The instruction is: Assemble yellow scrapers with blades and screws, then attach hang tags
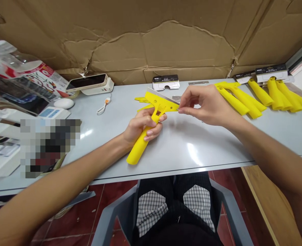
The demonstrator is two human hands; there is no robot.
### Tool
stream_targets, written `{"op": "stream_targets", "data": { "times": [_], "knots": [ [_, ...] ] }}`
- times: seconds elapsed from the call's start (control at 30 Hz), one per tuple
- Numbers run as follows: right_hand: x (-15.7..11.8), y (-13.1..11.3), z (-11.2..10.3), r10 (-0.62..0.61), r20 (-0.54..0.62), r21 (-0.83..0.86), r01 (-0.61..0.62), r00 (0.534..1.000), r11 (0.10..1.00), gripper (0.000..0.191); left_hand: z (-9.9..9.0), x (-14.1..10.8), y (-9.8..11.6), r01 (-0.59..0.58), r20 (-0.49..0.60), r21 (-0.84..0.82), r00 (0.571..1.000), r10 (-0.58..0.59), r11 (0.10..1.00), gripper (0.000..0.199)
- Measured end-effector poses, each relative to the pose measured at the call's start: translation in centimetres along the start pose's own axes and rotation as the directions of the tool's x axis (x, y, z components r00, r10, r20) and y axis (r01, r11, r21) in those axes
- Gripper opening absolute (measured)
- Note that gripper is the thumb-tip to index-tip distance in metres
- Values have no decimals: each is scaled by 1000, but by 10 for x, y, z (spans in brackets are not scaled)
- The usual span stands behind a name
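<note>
My left hand [143, 128] is wrapped round the handle of a yellow scraper [140, 146], which is tilted with its wide head up. A thin metal blade [161, 94] lies along the top edge of that head. At the head's right corner, the thumb and fingertips of my right hand [199, 104] are pinched together; what they hold, if anything, is too small to make out. Behind my left hand, more yellow pieces [142, 99] are partly hidden.
Several yellow handles [258, 92] lie at the right, near black-and-white boxes [271, 73]. Another such box [165, 82] and a flat blade [198, 83] are at the back. Phone [89, 82], mouse [64, 103], short cable [104, 106] and bottles [25, 71] are at the left.
</note>
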State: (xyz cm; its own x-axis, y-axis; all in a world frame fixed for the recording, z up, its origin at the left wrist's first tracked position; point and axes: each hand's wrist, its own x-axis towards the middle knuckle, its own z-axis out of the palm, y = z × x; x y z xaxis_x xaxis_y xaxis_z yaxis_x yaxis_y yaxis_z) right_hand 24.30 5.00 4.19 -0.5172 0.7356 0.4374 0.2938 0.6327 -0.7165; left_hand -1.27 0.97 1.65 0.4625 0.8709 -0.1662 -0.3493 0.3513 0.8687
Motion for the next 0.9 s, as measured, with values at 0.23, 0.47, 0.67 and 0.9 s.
{"op": "stream_targets", "data": {
  "times": [0.23,0.47,0.67,0.9],
  "knots": [
    [-1,5,9,-21,-12,-26,21,1000,999,20,1,-1,-4,9,27,8,1000,-10,1000,46],
    [-3,4,10,-67,31,-142,71,997,987,12,0,2,-9,-14,80,73,997,8,997,34],
    [-5,6,13,-151,57,-227,160,987,961,10,-5,4,-14,-51,123,104,992,38,993,24],
    [-5,9,15,-186,67,-273,198,980,942,14,-8,4,-17,-77,131,112,989,62,991,24]
  ]
}}
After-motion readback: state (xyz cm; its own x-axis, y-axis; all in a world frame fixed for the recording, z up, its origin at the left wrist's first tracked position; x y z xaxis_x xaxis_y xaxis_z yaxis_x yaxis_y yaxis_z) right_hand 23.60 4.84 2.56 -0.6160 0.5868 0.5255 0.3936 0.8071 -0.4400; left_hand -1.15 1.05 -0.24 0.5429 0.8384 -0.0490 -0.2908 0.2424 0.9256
